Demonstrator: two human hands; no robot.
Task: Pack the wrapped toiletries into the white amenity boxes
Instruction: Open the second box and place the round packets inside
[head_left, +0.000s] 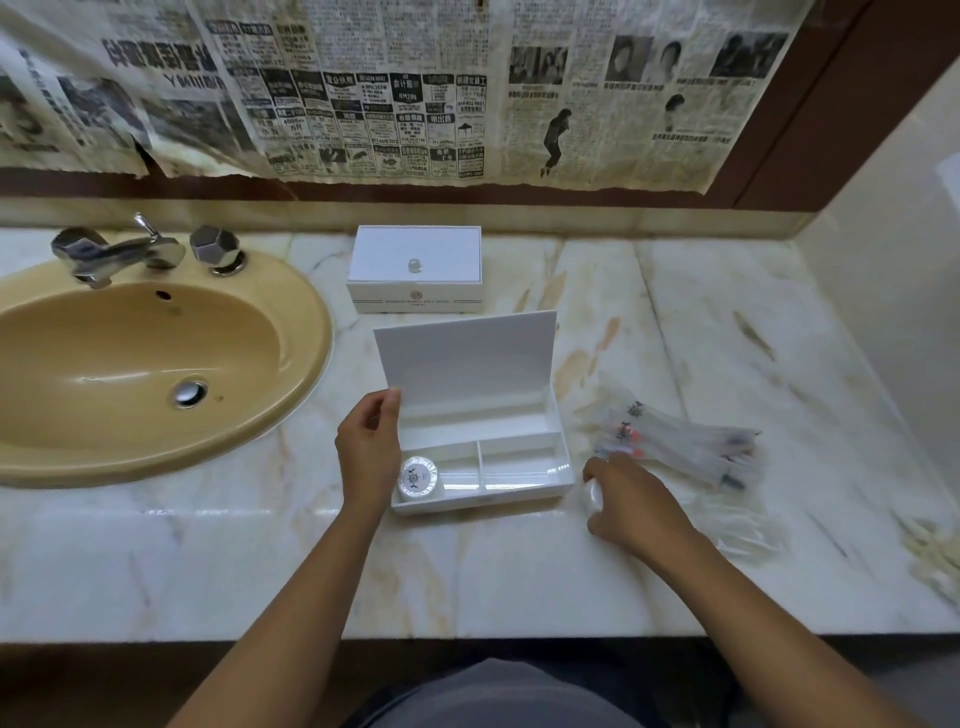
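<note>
An open white amenity box (563, 470) sits on the marble counter, its lid (467, 353) standing upright. A round wrapped soap (418, 477) lies in its front left compartment; the other compartments look bare. My left hand (370, 452) holds the lid's lower left corner between thumb and fingers. My right hand (631, 499), just right of the box, curls around a small white wrapped item (593, 494). Several clear-wrapped toiletries (685, 447) lie in a pile beyond that hand. A second white box (415, 270), shut, stands behind.
A tan oval sink (156, 374) with chrome taps (124, 252) fills the left of the counter (519, 571). Newspaper covers the mirror behind. More clear wrappers (748, 530) lie at the right. A cream wall bounds the right side.
</note>
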